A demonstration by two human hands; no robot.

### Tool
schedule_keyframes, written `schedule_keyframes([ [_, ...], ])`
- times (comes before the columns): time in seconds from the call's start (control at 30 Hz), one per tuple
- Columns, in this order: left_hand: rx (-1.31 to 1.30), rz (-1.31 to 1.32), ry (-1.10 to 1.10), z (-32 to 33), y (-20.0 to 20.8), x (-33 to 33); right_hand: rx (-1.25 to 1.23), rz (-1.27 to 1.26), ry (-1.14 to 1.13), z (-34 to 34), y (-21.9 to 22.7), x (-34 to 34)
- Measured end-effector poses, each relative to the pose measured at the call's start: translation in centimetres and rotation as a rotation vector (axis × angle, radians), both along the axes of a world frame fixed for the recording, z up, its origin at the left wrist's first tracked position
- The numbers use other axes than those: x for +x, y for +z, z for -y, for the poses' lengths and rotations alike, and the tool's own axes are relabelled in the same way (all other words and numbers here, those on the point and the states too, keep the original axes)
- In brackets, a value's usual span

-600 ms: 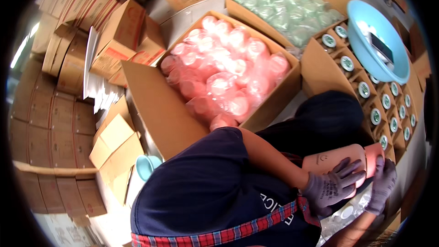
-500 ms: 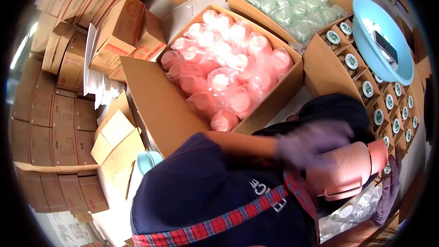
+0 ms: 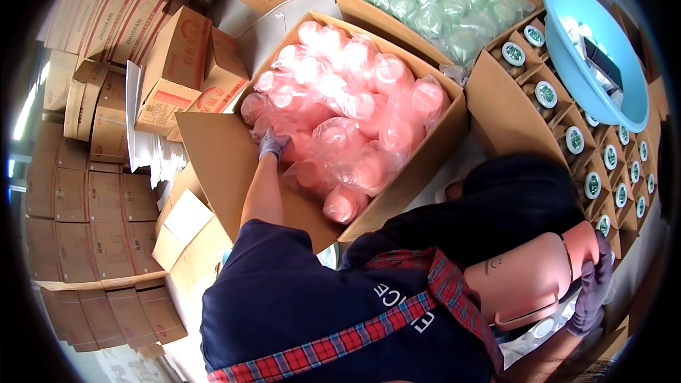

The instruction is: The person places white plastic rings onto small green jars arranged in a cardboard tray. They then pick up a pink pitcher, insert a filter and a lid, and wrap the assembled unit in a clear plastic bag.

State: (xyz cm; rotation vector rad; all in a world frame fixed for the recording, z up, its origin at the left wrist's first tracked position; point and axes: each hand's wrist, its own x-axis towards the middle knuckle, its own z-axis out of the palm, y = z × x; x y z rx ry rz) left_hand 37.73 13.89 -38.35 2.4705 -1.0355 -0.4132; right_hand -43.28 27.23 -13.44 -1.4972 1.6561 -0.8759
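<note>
My left hand (image 3: 273, 145), in a pale purple glove, reaches into an open cardboard box (image 3: 237, 170). Its fingers curl against a pink cup in a clear plastic bag (image 3: 298, 146) at the box's near left side; their grip is partly hidden. Several more bagged pink cups (image 3: 344, 135) fill the box. At the lower right, a large pink tumbler (image 3: 521, 276) with a handle and a smiling face drawn on its side lies tilted across my lap. My gloved right hand (image 3: 594, 287) is closed round its darker pink end.
Bagged green cups (image 3: 440, 7) fill another carton behind. On the right stands a divided carton (image 3: 560, 110) of upright vessels with white-and-green round tops. A light blue basin (image 3: 592, 57) with a dark flat object in it rests on that carton. Stacked cartons (image 3: 78, 198) line the left.
My left hand has left the tumbler and swung left and away into the box of pink cups. The tumbler stays in my right hand, slightly shifted.
</note>
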Motion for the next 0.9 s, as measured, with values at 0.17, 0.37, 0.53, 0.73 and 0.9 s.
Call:
schedule_keyframes([
  [0.17,0.536,0.624,-0.178,1.0,1.7,2.8,-0.012,-0.167,-0.269,-0.2,0.0,3.0],
  [0.37,0.314,0.834,-0.196,6.3,21.2,-5.6,-0.214,-0.317,-0.593,-2.8,2.7,3.7],
  [0.53,-0.124,-0.656,-1.293,4.4,33.1,-33.6,-0.235,-0.119,-0.086,1.9,8.1,11.6],
  [0.73,-0.922,-0.679,-1.772,4.9,36.3,-50.3,-0.435,0.344,-0.348,7.1,8.8,5.0],
  [0.9,-0.333,-0.469,-1.999,8.6,31.1,-55.8,-0.413,0.732,-0.438,6.6,11.3,-5.7],
])
